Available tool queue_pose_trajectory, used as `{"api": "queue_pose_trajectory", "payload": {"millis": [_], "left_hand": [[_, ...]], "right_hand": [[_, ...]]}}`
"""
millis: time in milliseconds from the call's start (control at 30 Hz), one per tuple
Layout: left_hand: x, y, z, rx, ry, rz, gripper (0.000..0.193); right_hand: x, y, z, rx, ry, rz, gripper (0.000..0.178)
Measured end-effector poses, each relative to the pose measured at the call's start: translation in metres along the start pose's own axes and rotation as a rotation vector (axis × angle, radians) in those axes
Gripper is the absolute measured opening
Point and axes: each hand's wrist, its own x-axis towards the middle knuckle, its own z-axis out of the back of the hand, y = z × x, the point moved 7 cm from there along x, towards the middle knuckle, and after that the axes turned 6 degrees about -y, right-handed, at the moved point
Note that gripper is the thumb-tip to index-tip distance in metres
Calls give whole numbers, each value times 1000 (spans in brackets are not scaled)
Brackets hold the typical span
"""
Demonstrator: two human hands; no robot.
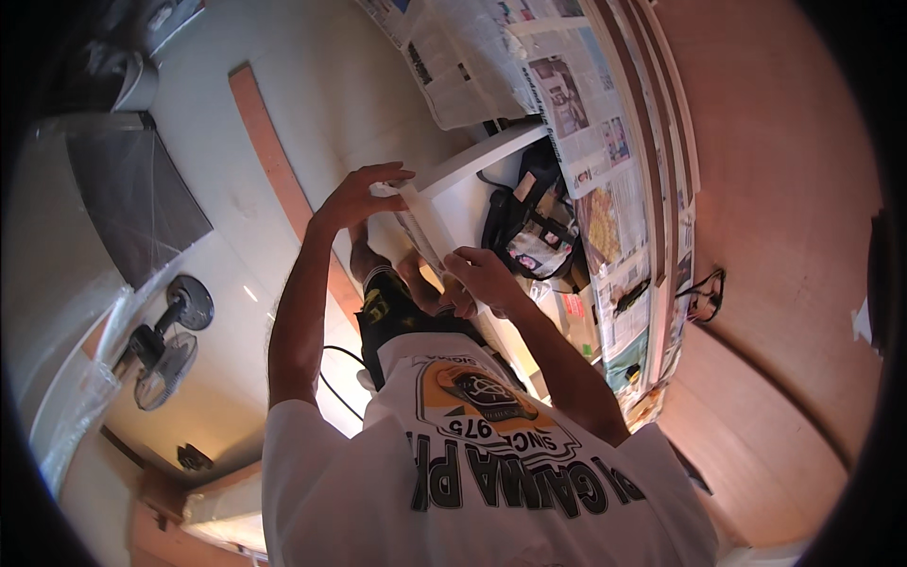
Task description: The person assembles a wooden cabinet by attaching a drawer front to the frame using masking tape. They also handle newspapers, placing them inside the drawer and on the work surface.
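In front of me is a white drawer-like compartment with a long, pale front panel. My left hand is at the panel's far end, with the thumb on one side and the fingers curved over the other. Farther down the same panel, my right hand has its fingers bent around the edge. Whether a thin strip or sheet lies under the right fingers, I cannot tell. Inside the compartment, to the right of the panel, sits a black bag with straps and a clear or printed part.
Newspaper covers the surface at the right, beside long wooden strips. A reddish board lies on the pale floor. At the left are a black fan, a dark panel and plastic sheeting. Black cables hang at the right.
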Motion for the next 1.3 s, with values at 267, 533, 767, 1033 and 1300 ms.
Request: {"api": "queue_pose_trajectory", "payload": {"millis": [267, 533, 767, 1033, 1300], "left_hand": [[-18, -18, -22, -283, -128, -65, 56], [-26, -25, -27, -38, -444, 33, 42], [-26, -41, -32, 189, -477, -12, 44], [-27, -65, -44, 515, -500, -261, 38], [-24, -69, -51, 645, -452, -338, 34]], "right_hand": [[9, -4, 12, -12, 2, 68, 40], [4, -5, 11, 10, 4, 135, 41], [-24, -13, 18, 86, -90, 195, 48], [-69, -50, 34, -80, -317, 313, 42], [-143, -163, 88, -198, -523, 348, 25]]}}
